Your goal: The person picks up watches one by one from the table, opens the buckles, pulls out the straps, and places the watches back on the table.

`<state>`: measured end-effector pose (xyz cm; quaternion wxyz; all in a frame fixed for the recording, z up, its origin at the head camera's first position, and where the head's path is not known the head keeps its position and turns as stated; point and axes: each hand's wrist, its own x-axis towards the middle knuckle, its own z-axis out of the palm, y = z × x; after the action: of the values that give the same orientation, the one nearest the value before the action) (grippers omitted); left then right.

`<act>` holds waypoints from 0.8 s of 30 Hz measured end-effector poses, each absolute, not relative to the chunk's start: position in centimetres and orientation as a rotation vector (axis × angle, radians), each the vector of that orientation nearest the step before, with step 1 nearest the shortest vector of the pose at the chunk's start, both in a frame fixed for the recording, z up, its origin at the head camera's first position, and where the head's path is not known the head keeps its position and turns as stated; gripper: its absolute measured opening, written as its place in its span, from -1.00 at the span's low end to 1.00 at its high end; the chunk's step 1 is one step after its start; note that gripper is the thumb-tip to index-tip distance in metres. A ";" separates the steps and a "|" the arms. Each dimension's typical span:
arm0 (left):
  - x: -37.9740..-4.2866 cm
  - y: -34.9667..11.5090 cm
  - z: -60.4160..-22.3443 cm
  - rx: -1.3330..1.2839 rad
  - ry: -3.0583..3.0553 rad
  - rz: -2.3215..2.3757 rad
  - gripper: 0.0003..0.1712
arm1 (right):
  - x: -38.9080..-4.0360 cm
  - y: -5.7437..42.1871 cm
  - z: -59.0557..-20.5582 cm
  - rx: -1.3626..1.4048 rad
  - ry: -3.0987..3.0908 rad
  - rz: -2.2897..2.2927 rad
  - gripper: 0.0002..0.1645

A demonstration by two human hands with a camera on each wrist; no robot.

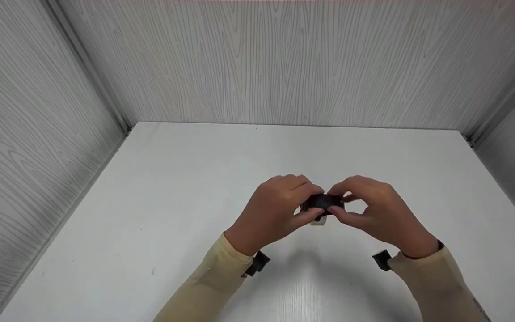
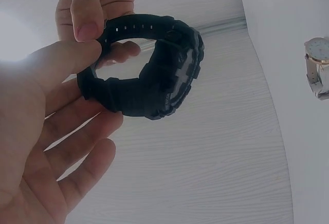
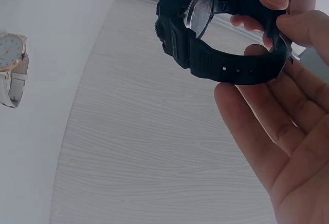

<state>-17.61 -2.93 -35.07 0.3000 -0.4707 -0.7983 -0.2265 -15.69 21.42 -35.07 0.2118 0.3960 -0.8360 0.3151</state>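
Note:
Both hands hold a black wristwatch (image 1: 324, 202) above the white table. Its strap forms a loop, and small holes along the band show in the left wrist view. The thumb and fingers of my left hand (image 1: 275, 208) pinch the strap on the left; other fingers spread loosely beneath it. My right hand (image 1: 380, 212) pinches the strap from the right, its thumb close to the left thumb. In the right wrist view, the round metal back (image 3: 199, 12) of the watch faces into the loop. The fingers partly cover the strap where the hands meet.
A second watch (image 2: 317, 66), with a pale strap and gold-coloured rim, stands on the white table (image 1: 186, 179). In the head view it is mostly hidden behind the hands and black watch. Pale wood-grain walls (image 1: 257, 62) enclose the table at the back and sides.

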 end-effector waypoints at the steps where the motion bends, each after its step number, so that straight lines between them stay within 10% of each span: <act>1: -17.6 -2.9 -35.1 -1.249 -2.115 -0.600 -0.79 | -15.7 21.4 -35.1 1.103 -2.319 0.877 -0.66; 24: -17.9 -3.2 -35.1 -1.245 -2.102 -0.602 -0.78 | -15.6 21.3 -34.9 1.100 -2.291 0.853 -0.49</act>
<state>-17.86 -3.18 -35.07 0.3076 -0.4707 -0.7950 -0.2278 -15.64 21.27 -34.90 0.2283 0.3995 -0.8320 0.3098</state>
